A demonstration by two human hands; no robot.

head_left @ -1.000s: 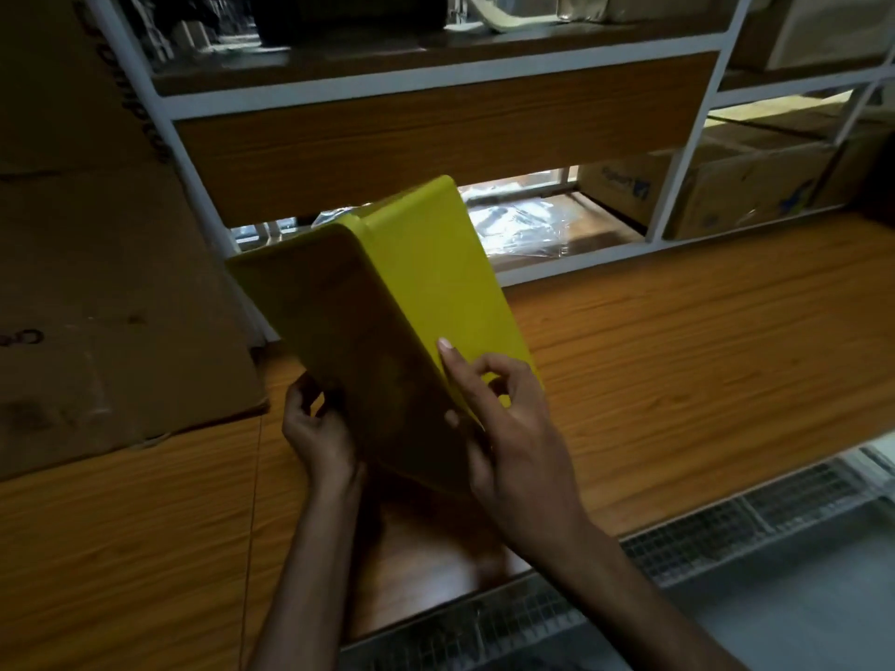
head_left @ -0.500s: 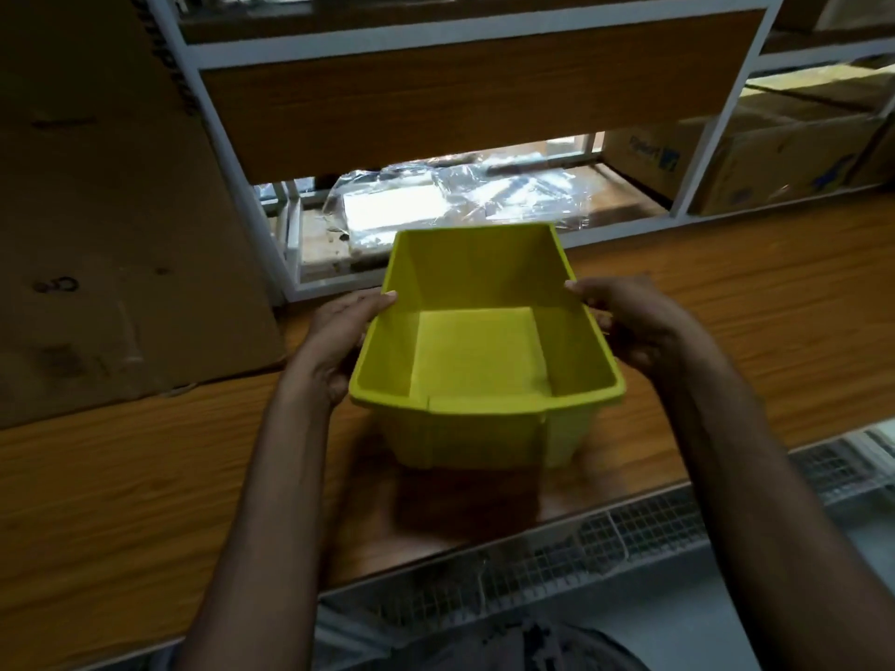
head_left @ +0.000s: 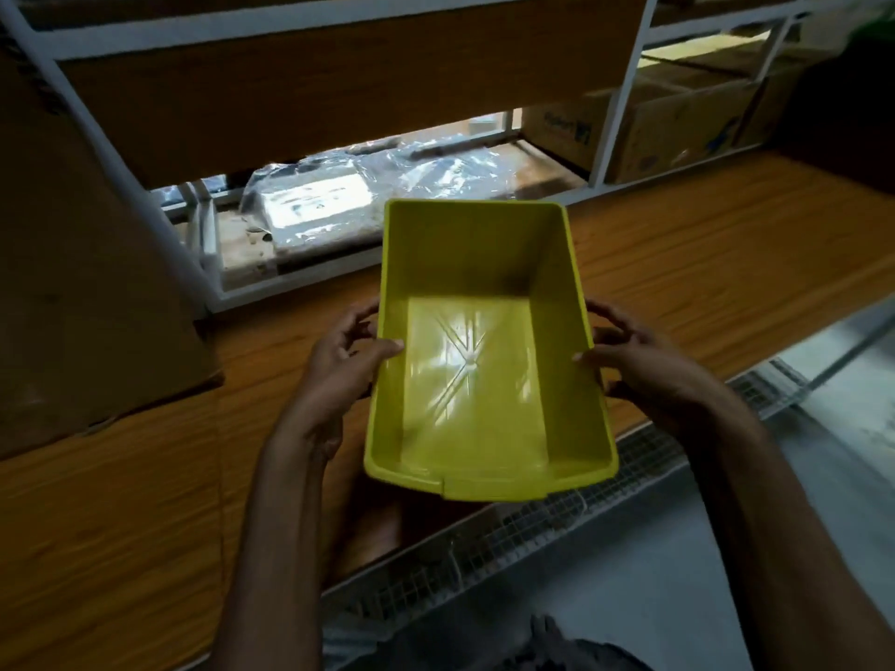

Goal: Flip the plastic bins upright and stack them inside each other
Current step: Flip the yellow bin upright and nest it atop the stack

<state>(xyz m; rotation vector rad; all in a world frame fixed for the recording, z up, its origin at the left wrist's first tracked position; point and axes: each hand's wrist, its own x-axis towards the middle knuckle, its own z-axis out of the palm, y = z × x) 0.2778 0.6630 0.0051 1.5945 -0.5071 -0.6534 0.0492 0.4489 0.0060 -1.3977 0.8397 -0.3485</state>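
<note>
One yellow plastic bin [head_left: 479,360] is in the middle of the head view, open side up and empty, its glossy floor showing. It is held over the wooden shelf board [head_left: 702,283], its near end past the board's front edge. My left hand [head_left: 339,370] grips the left rim, thumb over the edge. On the right rim my right hand [head_left: 644,375] does the same. No other bin is in view.
A large cardboard sheet [head_left: 92,263] leans at the left. Behind the bin, a white shelf frame [head_left: 615,109] holds plastic-wrapped packages [head_left: 368,196] and cardboard boxes [head_left: 668,118]. A wire mesh panel [head_left: 484,549] and grey floor lie below the board's front edge.
The bin went from bottom-up and tilted to open side up. Both hands shifted to its side rims, and it has come closer to me and lifted off the board.
</note>
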